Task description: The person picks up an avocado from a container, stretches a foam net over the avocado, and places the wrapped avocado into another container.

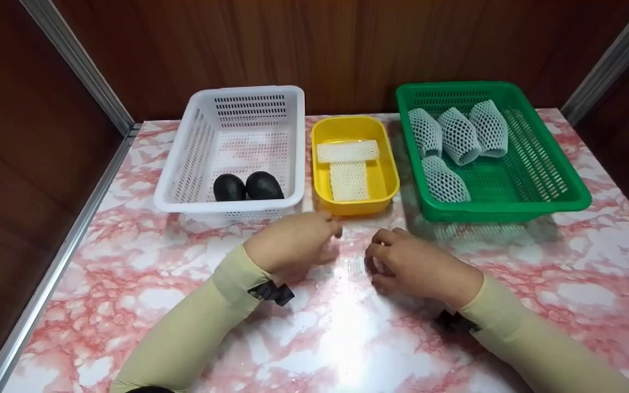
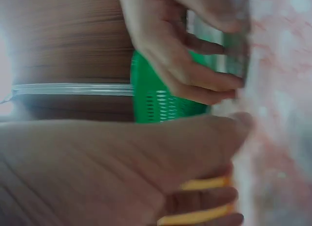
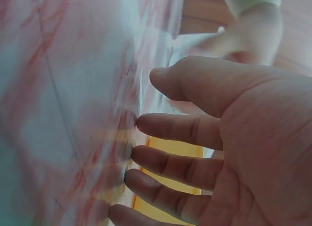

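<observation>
Two hands [image 1: 292, 243] [image 1: 423, 267] sit near a yellow tray [image 1: 355, 207]; left fingers [image 2: 222, 196] part-hidden.

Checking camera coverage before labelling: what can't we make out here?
- Head: bottoms of the black avocado-like fruits, behind the white basket.
- Head: anything inside the foam net sleeves, covered by mesh.
- Left wrist: most of the yellow tub, behind the left hand.
- Right wrist: left hand's fingers, blurred; little finger of the right hand, partly cut by the bottom edge.

Looks like a walled work booth, building type unclear. Wood-grain panels [image 1: 347, 54] at back and both sides, metal strips [image 1: 78, 60] in corners, red-and-white marbled tabletop [image 1: 129, 262] between; white basket [image 1: 227, 207], yellow tray [image 1: 355, 208], green basket [image 1: 505, 208] in a row.
</observation>
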`<state>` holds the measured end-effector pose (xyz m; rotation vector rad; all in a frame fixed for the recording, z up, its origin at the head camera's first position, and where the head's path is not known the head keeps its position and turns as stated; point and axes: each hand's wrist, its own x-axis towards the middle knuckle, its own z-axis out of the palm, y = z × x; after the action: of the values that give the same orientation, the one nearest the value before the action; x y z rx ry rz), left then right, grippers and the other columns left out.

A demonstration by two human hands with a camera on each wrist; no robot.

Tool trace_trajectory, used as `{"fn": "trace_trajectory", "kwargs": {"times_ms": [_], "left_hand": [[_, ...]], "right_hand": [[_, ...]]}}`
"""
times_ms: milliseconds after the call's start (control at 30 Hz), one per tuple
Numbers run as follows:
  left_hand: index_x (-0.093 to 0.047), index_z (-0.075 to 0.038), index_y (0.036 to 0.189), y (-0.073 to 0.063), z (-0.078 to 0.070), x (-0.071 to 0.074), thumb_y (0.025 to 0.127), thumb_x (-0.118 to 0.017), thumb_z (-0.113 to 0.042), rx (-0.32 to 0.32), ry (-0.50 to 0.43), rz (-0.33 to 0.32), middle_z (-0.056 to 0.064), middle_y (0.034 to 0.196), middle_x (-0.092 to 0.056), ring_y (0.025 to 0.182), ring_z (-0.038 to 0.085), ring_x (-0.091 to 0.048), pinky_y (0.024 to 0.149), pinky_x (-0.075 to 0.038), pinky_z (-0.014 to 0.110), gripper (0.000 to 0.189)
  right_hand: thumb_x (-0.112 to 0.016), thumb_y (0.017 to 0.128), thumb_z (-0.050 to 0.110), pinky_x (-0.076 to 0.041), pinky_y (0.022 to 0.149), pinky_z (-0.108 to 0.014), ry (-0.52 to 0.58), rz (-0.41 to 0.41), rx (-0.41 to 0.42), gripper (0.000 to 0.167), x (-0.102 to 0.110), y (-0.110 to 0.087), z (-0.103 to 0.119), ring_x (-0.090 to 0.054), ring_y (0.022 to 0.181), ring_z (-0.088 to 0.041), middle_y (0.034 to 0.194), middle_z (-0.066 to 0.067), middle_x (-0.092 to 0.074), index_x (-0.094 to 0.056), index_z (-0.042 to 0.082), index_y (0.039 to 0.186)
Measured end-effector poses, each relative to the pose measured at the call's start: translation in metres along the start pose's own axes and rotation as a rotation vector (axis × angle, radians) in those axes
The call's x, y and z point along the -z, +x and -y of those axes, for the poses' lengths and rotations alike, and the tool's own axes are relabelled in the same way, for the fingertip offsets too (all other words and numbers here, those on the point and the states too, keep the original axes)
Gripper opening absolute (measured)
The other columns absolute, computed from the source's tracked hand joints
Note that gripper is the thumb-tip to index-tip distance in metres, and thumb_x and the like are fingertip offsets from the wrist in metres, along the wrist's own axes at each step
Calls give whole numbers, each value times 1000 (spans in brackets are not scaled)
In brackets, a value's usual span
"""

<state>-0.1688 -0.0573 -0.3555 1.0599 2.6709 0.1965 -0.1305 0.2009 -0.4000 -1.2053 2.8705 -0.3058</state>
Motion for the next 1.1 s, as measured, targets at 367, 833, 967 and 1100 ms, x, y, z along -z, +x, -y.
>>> {"fn": "trace_trajectory", "kwargs": {"times_ms": [367, 833, 967, 1100], "left_hand": [[-75, -12, 123, -30, 57, 60, 105, -72, -25, 82, -252, -463, 6, 125, -75, 117, 25, -69, 108, -57, 44, 23], [-44, -15, 167, -48, 144, 61, 95, -78, -41, 548, -252, -152, 23, 163, -54, 148, 43, -52, 125, -40, 62, 84], [-51, -17, 164, -45, 151, 54, 92, -81, -41, 542, -264, -72, 17, 164, -56, 151, 42, -52, 126, -40, 61, 82], [-63, -16, 154, -44, 154, 50, 89, -83, -35, 532, -256, -84, 15, 157, -63, 143, 38, -58, 123, -44, 58, 70]], "right_hand": [[-85, 95, 28, -59, 85, -43, -11, 34, -46, 18, 0, 1, 3, -62, 100, -27, 110, -5, -66, -73, 17, 103], [-85, 94, 30, -59, 87, -44, -39, 21, -49, 23, -1, 1, 3, -62, 101, -28, 110, -6, -65, -72, 15, 105], [-85, 94, 30, -59, 87, -45, -45, 15, -41, 24, -1, 1, 3, -62, 100, -29, 110, -7, -66, -72, 14, 106], [-86, 94, 29, -59, 86, -45, -43, 9, -32, 23, -2, 1, 2, -62, 99, -29, 109, -6, -66, -72, 15, 105]]}}
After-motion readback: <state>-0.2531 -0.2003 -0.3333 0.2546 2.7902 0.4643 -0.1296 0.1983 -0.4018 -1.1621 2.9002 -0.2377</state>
